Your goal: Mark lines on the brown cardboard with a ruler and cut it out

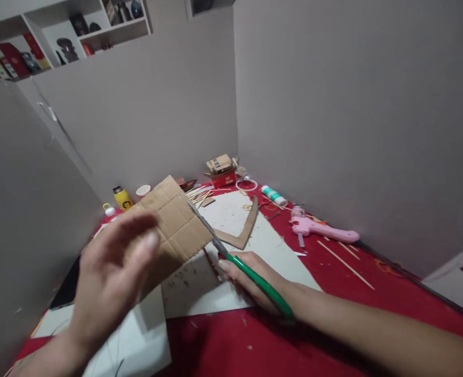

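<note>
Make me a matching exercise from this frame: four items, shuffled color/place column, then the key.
Items
1. Scissors
2. Glue gun
3. Cardboard sheet
4. Cup

Descriptions
A. White, beside the yellow bottle
B. Tan, creased, right by the left hand
C. Green-handled, in the right hand
D. Pink, lying on the red surface near the wall

Pairs: 1-C, 2-D, 3-B, 4-A

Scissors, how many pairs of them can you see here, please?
1 pair: the green-handled scissors, held in the right hand, with the blades at the edge of the cardboard. Others may be hidden behind it.
</note>
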Demonstrator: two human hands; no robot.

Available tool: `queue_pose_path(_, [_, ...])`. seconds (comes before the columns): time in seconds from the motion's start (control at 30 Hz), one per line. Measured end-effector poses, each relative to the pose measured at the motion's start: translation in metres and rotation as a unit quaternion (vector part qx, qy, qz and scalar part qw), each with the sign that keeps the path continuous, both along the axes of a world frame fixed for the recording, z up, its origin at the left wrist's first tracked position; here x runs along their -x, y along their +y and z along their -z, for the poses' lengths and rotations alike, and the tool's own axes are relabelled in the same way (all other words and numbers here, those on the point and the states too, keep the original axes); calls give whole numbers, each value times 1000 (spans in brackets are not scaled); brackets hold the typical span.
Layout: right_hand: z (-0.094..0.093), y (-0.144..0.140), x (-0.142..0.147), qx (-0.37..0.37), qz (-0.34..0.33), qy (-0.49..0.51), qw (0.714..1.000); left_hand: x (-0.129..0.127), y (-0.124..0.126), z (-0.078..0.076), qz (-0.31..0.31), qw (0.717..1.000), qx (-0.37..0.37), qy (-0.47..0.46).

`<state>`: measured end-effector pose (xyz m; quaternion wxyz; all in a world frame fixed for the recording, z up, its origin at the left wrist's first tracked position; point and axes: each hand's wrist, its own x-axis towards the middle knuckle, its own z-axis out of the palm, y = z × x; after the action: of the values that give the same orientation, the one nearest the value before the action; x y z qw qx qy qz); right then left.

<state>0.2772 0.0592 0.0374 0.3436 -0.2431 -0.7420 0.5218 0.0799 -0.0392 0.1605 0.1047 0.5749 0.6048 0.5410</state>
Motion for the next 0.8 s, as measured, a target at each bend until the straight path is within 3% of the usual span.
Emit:
queue_pose_path(0.03, [1, -2, 0, -15, -18, -23, 999, 13, 7, -12, -27, 997, -32, 59])
queue_pose_path(0.1, [4, -4, -1, -51, -57, -66, 995, 35, 24, -27, -10, 993, 21, 116])
queue_pose_path(0.2, [9, -4, -1, -97, -101, -103, 985, 53, 39, -26, 52, 977, 199, 59])
queue_pose_path(0.27, [12, -2, -2, -107, -114, -113, 981, 55, 40, -20, 65, 963, 263, -5])
queue_pose_path(0.4, [14, 0, -5, -101, -118, -126, 980, 54, 39, -12, 51, 955, 283, -78])
queue_pose_path(0.57, [6, -2, -6, -79, -124, -147, 978, 60, 47, -11, 128, 936, 314, -95])
queue_pose_path(0.8, [-18, -13, -15, -9, -85, -168, 982, 70, 66, 2, 169, 924, 334, -78])
